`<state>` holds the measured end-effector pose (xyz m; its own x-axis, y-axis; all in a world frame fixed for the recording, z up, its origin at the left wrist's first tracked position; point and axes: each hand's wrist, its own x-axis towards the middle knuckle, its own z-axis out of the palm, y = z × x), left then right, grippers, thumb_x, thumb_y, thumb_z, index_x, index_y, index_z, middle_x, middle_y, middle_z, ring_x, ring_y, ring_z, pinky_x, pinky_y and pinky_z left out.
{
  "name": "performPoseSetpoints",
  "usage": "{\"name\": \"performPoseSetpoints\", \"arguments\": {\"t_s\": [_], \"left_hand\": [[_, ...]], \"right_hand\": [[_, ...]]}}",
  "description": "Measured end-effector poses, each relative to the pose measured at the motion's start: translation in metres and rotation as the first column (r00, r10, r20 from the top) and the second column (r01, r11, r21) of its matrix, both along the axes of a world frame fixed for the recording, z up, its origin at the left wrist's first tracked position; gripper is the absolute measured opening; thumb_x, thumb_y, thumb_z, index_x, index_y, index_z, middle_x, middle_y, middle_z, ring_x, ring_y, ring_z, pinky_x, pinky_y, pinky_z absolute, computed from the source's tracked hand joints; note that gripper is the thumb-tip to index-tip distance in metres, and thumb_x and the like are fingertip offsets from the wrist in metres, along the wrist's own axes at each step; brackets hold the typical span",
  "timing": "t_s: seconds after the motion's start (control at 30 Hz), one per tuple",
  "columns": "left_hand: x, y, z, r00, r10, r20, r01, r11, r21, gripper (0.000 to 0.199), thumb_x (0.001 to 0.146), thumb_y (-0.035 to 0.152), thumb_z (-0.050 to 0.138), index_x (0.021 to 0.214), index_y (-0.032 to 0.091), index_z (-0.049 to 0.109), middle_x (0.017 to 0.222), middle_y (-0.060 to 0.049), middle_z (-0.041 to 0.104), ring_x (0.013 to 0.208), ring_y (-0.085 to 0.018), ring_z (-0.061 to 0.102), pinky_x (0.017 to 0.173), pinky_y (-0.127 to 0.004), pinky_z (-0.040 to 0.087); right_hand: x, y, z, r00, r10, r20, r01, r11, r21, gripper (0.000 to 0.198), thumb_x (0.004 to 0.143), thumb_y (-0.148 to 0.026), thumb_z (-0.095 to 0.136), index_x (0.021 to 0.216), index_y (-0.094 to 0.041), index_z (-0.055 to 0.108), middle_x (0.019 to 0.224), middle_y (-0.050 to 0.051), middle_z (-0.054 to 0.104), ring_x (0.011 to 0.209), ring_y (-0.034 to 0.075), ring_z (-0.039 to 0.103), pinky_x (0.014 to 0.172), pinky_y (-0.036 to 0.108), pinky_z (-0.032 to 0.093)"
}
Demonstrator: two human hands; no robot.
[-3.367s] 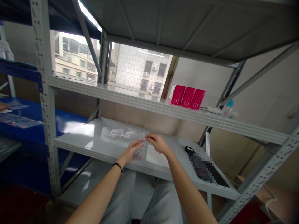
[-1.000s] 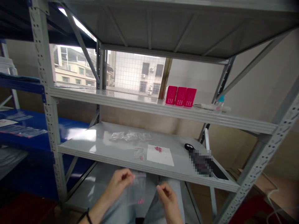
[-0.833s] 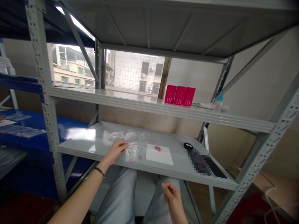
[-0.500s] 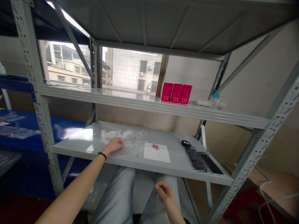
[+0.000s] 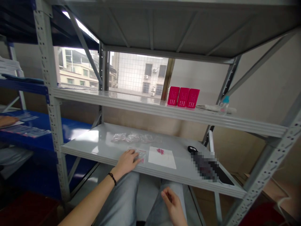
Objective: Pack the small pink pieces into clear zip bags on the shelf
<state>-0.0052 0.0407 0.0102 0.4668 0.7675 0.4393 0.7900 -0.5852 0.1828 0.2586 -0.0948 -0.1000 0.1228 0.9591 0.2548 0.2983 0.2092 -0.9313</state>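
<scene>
My left hand (image 5: 128,160) lies palm down at the front of the grey shelf board (image 5: 98,144), fingers spread over small clear plastic bags (image 5: 141,153) with bits of pink inside. It partly covers them. Right of these bags, a white sheet of paper (image 5: 162,161) carries a little pile of small pink pieces (image 5: 160,151). Behind my fingers is a row of crumpled clear bags (image 5: 134,137). My right hand (image 5: 173,204) hovers over my lap, below the board's edge, with its fingers curled in; nothing shows between them.
Pink boxes (image 5: 183,97) and a blue-capped bottle (image 5: 225,103) stand on the upper shelf. A black round object (image 5: 192,149) and a blurred-out item (image 5: 204,166) lie at the right. Another person's hand (image 5: 8,121) shows at a blue shelf (image 5: 70,125) on the left.
My left hand has come forward from the back edge of the front bags and now lies flat over them, fingers spread. The view has shifted slightly left. Another person's hand shows more at left.
</scene>
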Motion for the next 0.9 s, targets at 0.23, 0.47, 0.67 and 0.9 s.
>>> {"name": "performPoseSetpoints", "arguments": {"t_s": [0.23, 0.47, 0.67, 0.9], "left_hand": [[-0.007, 0.001, 0.004, 0.999, 0.007, 0.050, -0.007, 1.000, 0.011, 0.042, 0.091, 0.052, 0.051, 0.118, 0.023, 0.064, 0.115, -0.010, 0.066, 0.108, -0.028, 0.059, 0.094, -0.037, 0.043], [0.000, -0.005, -0.002, 0.991, 0.020, 0.134, -0.026, 0.999, 0.042, 0.040, 0.091, 0.049, 0.054, 0.118, 0.022, 0.063, 0.113, -0.011, 0.067, 0.108, -0.029, 0.058, 0.094, -0.039, 0.042], [-0.024, 0.019, 0.008, 0.965, 0.201, 0.167, -0.217, 0.973, 0.083, 0.034, 0.095, 0.039, 0.045, 0.118, 0.020, 0.064, 0.125, -0.010, 0.063, 0.118, -0.026, 0.053, 0.102, -0.036, 0.038], [-0.099, 0.087, 0.039, 0.875, 0.453, 0.170, -0.454, 0.890, -0.033, 0.031, 0.078, 0.016, 0.058, 0.107, 0.016, 0.070, 0.115, -0.013, 0.068, 0.110, -0.031, 0.057, 0.098, -0.042, 0.040]], "right_hand": [[0.011, 0.005, -0.004, 0.999, -0.034, -0.014, 0.035, 0.999, 0.016, 0.039, 0.085, -0.056, 0.057, 0.067, -0.022, 0.048, 0.064, -0.003, 0.039, 0.063, 0.017, 0.040, 0.059, 0.027, 0.033], [0.007, 0.005, -0.001, 0.999, -0.036, -0.036, 0.036, 0.999, 0.005, 0.038, 0.083, -0.056, 0.060, 0.067, -0.022, 0.052, 0.063, -0.002, 0.045, 0.063, 0.017, 0.043, 0.058, 0.027, 0.035], [0.009, 0.004, 0.000, 0.998, -0.048, -0.049, 0.048, 0.999, -0.001, 0.040, 0.082, -0.058, 0.061, 0.067, -0.021, 0.054, 0.063, -0.002, 0.045, 0.062, 0.017, 0.045, 0.058, 0.027, 0.036], [0.005, 0.003, 0.002, 0.999, -0.028, -0.018, 0.028, 1.000, 0.001, 0.042, 0.081, -0.060, 0.060, 0.067, -0.021, 0.056, 0.063, -0.001, 0.045, 0.061, 0.017, 0.045, 0.057, 0.027, 0.037]]}}
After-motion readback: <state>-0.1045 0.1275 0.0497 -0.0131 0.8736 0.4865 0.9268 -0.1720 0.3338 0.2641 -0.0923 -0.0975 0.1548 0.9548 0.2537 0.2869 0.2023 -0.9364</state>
